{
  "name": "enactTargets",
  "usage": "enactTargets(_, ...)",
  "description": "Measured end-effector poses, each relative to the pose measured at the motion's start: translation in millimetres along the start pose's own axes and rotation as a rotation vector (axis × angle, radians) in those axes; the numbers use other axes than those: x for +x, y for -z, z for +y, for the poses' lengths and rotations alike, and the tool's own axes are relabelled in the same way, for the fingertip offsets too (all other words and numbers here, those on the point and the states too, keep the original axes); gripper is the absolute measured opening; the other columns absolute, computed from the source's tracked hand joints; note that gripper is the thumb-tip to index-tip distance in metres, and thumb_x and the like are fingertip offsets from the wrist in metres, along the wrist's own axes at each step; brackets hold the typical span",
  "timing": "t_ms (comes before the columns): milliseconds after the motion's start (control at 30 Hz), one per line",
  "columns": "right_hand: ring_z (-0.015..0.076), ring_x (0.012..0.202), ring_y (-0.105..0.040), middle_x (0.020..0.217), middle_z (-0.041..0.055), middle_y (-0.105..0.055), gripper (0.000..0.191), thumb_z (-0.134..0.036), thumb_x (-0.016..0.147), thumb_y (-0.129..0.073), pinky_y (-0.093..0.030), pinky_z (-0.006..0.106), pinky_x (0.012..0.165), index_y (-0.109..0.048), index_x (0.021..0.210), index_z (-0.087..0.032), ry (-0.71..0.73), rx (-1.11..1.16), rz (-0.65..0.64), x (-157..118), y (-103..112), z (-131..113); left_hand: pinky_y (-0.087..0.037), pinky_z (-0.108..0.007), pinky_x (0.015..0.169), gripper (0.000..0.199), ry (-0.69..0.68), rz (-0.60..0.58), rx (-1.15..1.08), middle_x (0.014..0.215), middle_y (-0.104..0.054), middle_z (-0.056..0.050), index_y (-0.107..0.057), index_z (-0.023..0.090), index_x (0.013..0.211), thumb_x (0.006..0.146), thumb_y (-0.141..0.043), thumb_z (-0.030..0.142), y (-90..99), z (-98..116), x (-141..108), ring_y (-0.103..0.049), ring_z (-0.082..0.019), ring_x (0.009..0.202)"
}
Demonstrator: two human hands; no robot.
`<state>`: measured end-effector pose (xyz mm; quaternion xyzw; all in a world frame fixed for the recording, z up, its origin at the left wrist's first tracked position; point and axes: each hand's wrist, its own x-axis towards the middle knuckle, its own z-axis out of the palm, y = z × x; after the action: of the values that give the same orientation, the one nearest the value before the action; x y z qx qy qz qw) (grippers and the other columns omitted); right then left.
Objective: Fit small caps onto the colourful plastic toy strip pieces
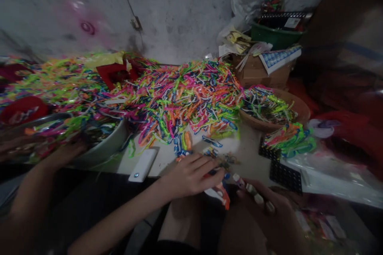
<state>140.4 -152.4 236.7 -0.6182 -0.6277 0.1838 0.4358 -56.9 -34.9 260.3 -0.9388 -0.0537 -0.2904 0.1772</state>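
My left hand (196, 173) is at the table's front edge, its fingers curled over a soft orange, white and blue strip (220, 195) that hangs below them. More blue and orange strips (182, 143) lie just behind this hand, and some small loose bits (229, 158) sit to its right. Lower right, my right hand (269, 207) is closed around a row of small whitish pieces (254, 193); their exact kind is too dark to make out. The two hands are close together but apart.
A large heap of colourful strips (191, 95) covers the table. A white power bank (143, 165) lies left. Another person's hand (64, 151) works in a metal bowl (115, 139). To the right are a brown basin (302, 107), black perforated trays (285, 177) and a cardboard box (257, 73).
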Motion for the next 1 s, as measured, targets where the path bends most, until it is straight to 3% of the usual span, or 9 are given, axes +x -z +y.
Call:
enactTargets(133, 0.0116, 0.056, -0.065, 0.074, 0.0005, -0.073, 0.026, -0.042, 0.085, -0.055, -0.051, 0.014, 0.058, -0.070, 0.094, -0.022, 0.090, -0.046, -0.017, -6, -1, -9, -0.051, -0.028, 0.075, 0.013, -0.021, 0.066, 0.063, 0.092, -0.067, -0.006, -0.060, 0.015, 0.099, 0.086, -0.059, 0.015, 17.0, 7, -1, -0.062, -0.016, 0.089)
enactTargets(333, 0.0114, 0.068, -0.069, 0.083, 0.0000, -0.073, 0.019, -0.028, 0.085, -0.054, -0.052, 0.012, 0.064, -0.065, 0.101, -0.023, 0.291, -0.165, -0.001, -11, 4, -11, -0.051, -0.028, 0.078, 0.012, -0.040, 0.080, 0.107, 0.099, -0.067, -0.004, -0.061, 0.020, 0.098, 0.086, -0.059, 0.021, 24.5, 13, -7, -0.059, -0.016, 0.099)
enactTargets(633, 0.0138, 0.069, -0.070, 0.084, 0.0045, -0.073, 0.045, -0.011, 0.078, -0.042, -0.053, 0.014, 0.056, -0.053, 0.120, -0.019, 0.558, -0.421, -0.075, -16, 16, -14, -0.048, -0.030, 0.075, 0.011, -0.012, 0.047, 0.063, 0.103, -0.066, -0.006, -0.062, 0.018, 0.096, 0.086, -0.057, 0.018, 33.1, 27, -10, -0.060, -0.018, 0.092)
enactTargets(733, 0.0150, 0.067, -0.070, 0.082, 0.0059, -0.073, 0.045, -0.009, 0.076, -0.040, -0.052, 0.015, 0.051, -0.052, 0.119, -0.017, 0.601, -0.438, -0.100, -14, 15, -20, -0.048, -0.028, 0.071, 0.012, -0.005, 0.042, 0.033, 0.096, -0.067, -0.005, -0.063, 0.017, 0.096, 0.089, -0.053, 0.018, 33.6, 31, -12, -0.061, -0.016, 0.087)
enactTargets(833, 0.0147, 0.064, -0.069, 0.078, 0.0058, -0.072, 0.043, -0.006, 0.077, -0.037, -0.052, 0.016, 0.051, -0.053, 0.116, -0.015, 0.627, -0.409, -0.143, -12, 12, -23, -0.048, -0.027, 0.067, 0.022, 0.003, 0.008, 0.008, 0.094, -0.068, -0.003, -0.061, 0.017, 0.110, 0.091, -0.050, 0.019, 32.2, 34, -14, -0.061, -0.015, 0.083)
enactTargets(1000, 0.0114, 0.057, -0.066, 0.070, 0.0011, -0.069, 0.046, -0.001, 0.074, -0.032, -0.049, 0.015, 0.049, -0.052, 0.114, -0.015, 0.613, -0.335, -0.226, -18, -2, -9, -0.049, -0.026, 0.068, 0.022, 0.016, -0.060, -0.036, 0.086, -0.067, -0.002, -0.061, 0.017, 0.110, 0.093, -0.049, 0.022, 26.7, 40, -24, -0.060, -0.013, 0.077)
